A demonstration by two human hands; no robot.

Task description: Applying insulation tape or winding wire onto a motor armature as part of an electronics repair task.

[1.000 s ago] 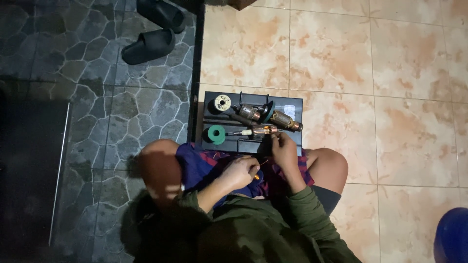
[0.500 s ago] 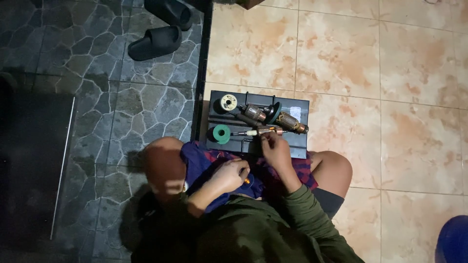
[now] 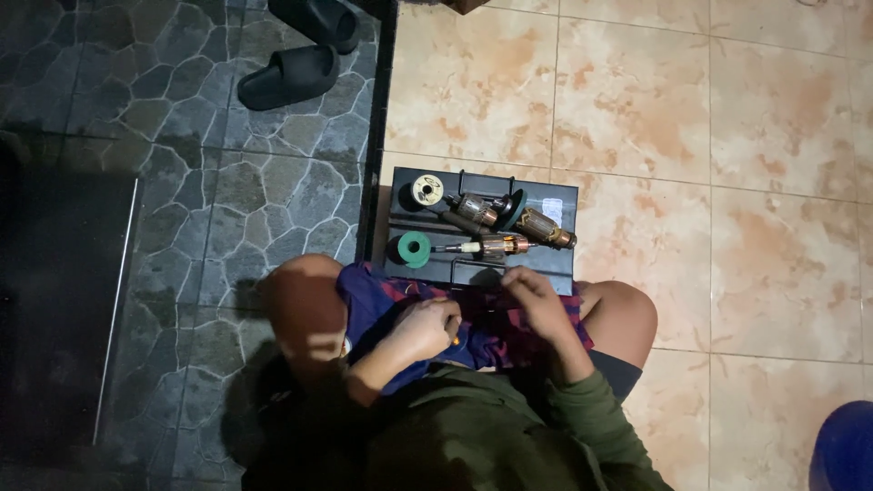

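Sitting: person is on the floor with knees spread, a black tray (image 3: 564, 205) right in front of the lap, straddling the line where dark stone paving meets the tan tiles.
Left hand: the left hand (image 3: 426, 327) is curled into a loose fist over the lap, fingers together around something small with an orange tip poking out; can't tell what it is.
Right hand: the right hand (image 3: 538, 305) sits just at the near edge of the tray, fingers bent and pinched together; whether it's actually gripping anything I can't tell, too dark.
Nearest part: a motor armature (image 3: 496, 245) with copper windings lies on the tray just past the right hand, long axis running left-right, thin shaft pointing left toward a green spool (image 3: 411, 249).
Tray contents: further back there are two more armatures (image 3: 477, 209) and (image 3: 546, 227), both angled with the right end lower, a teal disc (image 3: 516, 209) standing between them, and a pale spool (image 3: 427, 190) in the far-left corner.
In the way: nothing between the right hand and the near armature.
Far off: a pair of black slides (image 3: 289, 76) on the stone paving, well past the tray.
Corner: something blue and round (image 3: 846, 450) at the bottom right.
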